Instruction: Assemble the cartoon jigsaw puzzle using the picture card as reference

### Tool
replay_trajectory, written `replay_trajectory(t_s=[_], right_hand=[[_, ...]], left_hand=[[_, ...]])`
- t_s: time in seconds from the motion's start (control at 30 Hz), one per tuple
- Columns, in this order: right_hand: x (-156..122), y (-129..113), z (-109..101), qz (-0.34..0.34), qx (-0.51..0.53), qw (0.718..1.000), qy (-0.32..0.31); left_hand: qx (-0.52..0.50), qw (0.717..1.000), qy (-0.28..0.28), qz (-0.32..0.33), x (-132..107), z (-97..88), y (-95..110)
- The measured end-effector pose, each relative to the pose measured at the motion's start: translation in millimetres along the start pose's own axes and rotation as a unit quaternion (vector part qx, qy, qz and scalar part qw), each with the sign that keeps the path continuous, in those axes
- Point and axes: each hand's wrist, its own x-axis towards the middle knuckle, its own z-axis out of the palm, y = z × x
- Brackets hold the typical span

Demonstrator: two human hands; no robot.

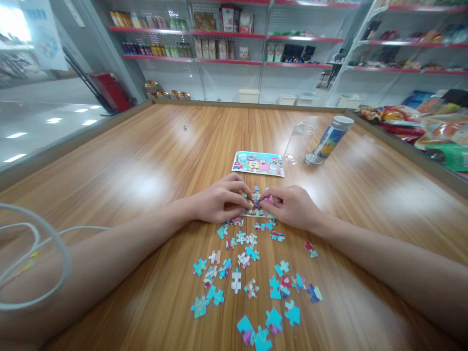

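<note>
A partly joined jigsaw puzzle (259, 213) lies on the wooden table between my hands. My left hand (224, 199) rests at its left side, fingers bent and their tips on the joined pieces. From the right, my right hand (294, 207) pinches a small jigsaw piece (256, 201) over the middle; the fingers partly hide it. Just beyond lies a picture card (259, 164) with colourful cartoon characters on light blue. Several loose jigsaw pieces (236, 281) are spread on the near side, mostly light blue, some white, red or purple.
A clear plastic cylinder (298, 144) and a blue canister (331, 139) with a silvery lid stand at the far right of the table (146, 146). One tiny piece (185, 127) lies far left. A white cable (62, 248) loops over my left forearm. Snack bags (398, 119) sit beyond the right edge.
</note>
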Motion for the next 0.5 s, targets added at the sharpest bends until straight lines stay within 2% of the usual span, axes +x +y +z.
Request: replay_trajectory(t_s=[0.2,0.37,0.5], right_hand=[[-0.9,-1.4,-0.4,-0.017,-0.005,1.0,0.022],[-0.1,-3.0,-1.2,-0.016,-0.018,1.0,0.0],[-0.6,-3.1,-1.7,-0.026,-0.024,0.999,0.022]], left_hand=[[-0.002,1.0,0.011,-0.005,-0.2,0.2,-0.8],[0.0,1.0,0.004,-0.004,0.5,0.1,0.1],[0.002,1.0,0.007,-0.005,0.6,-0.3,0.8]])
